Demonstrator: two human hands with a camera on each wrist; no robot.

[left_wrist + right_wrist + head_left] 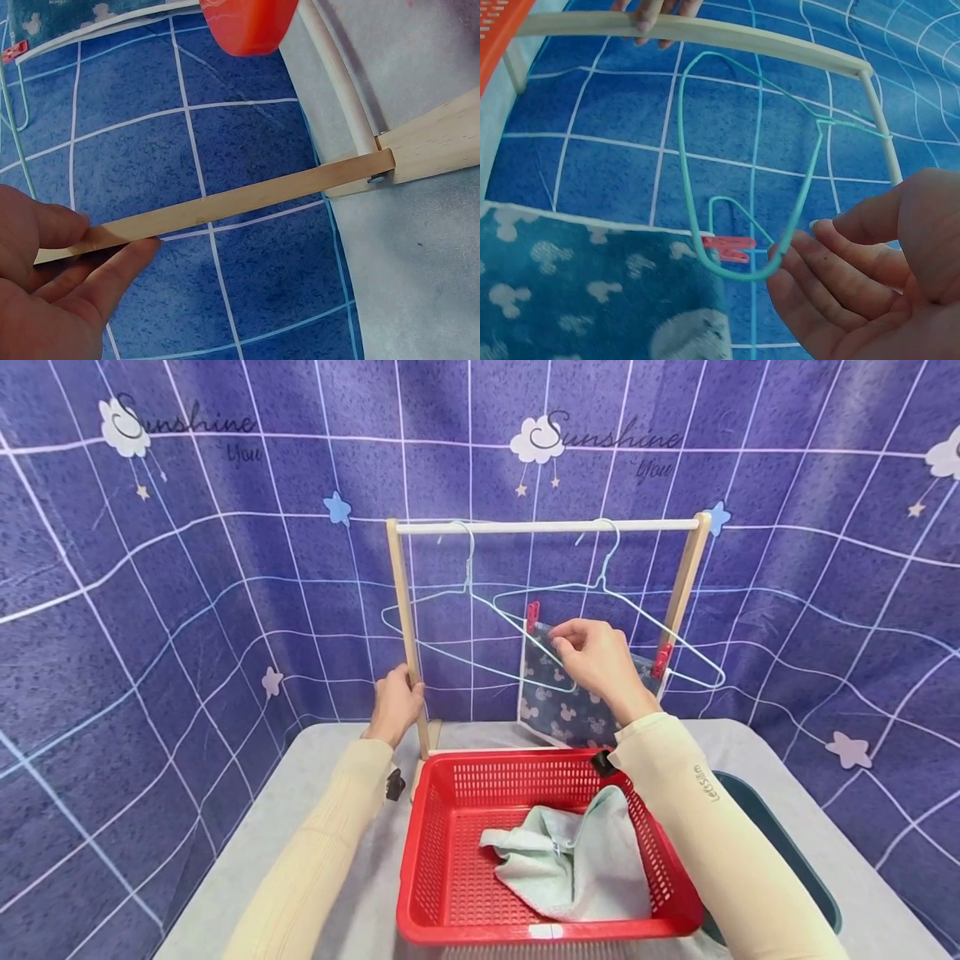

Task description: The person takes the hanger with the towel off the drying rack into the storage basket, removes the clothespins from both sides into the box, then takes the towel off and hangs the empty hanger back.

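My left hand (396, 706) grips the left wooden post (406, 610) of a small drying rack, thumb on one side and fingers on the other in the left wrist view. From the rack's rail hang two mint wire hangers, the left hanger (468, 578) and the right hanger (602, 578). My right hand (600, 664) is at the left hanger's right end; in the right wrist view its fingertips (778, 274) meet the wire, while the thumb stands apart. Behind it, a dark patterned cloth (562, 718) hangs from the right hanger by red clothespins, a left clothespin (532, 617) and a right clothespin (662, 660).
A red plastic basket (442, 932) stands in front of the rack, with a crumpled pale green towel (600, 868) in it. To its right, partly under my right forearm, is a dark teal tub (787, 843). A blue-purple curtain (225, 610) surrounds the grey table (300, 785).
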